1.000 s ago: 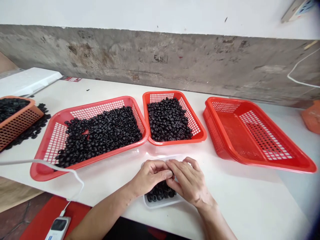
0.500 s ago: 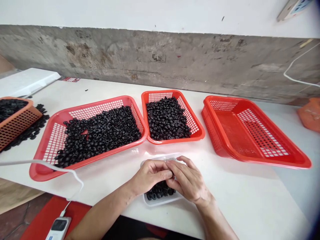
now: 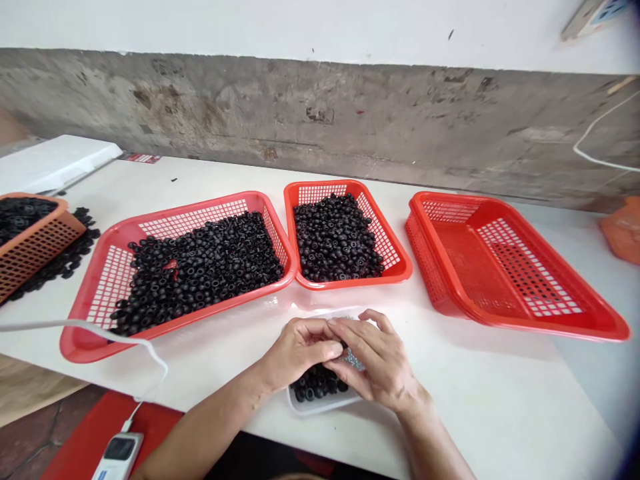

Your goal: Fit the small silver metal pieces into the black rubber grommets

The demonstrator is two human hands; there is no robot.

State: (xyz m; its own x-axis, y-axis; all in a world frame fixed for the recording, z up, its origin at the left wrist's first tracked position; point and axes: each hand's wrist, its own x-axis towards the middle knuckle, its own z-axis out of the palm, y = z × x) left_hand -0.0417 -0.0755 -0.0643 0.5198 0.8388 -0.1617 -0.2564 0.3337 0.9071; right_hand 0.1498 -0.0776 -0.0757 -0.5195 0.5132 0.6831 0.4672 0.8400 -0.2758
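Observation:
My left hand [image 3: 305, 347] and my right hand [image 3: 375, 357] meet over a small white plastic tray [image 3: 320, 405]. A small black ring-shaped part [image 3: 344, 345] shows between the fingertips of both hands, mostly hidden by them. The left thumb and forefinger pinch it, and the right fingers close on it from the other side. Inside the tray lie loose black ring-shaped parts [image 3: 317, 385] to the left. Tiny silvery pieces [image 3: 354, 360] are partly visible under my right hand.
Behind the tray stand a wide red basket [image 3: 200, 308] and a smaller red basket [image 3: 357, 283], both full of black parts. Stacked red baskets [image 3: 445, 293] are at the right. An orange basket [image 3: 45, 250] stands far left, and a white cable [image 3: 155, 353] crosses the table's left side.
My right thumb and fingers have spread a little apart, showing more of the silvery pieces. The black part now shows between the fingertips. My left hand has hardly moved.

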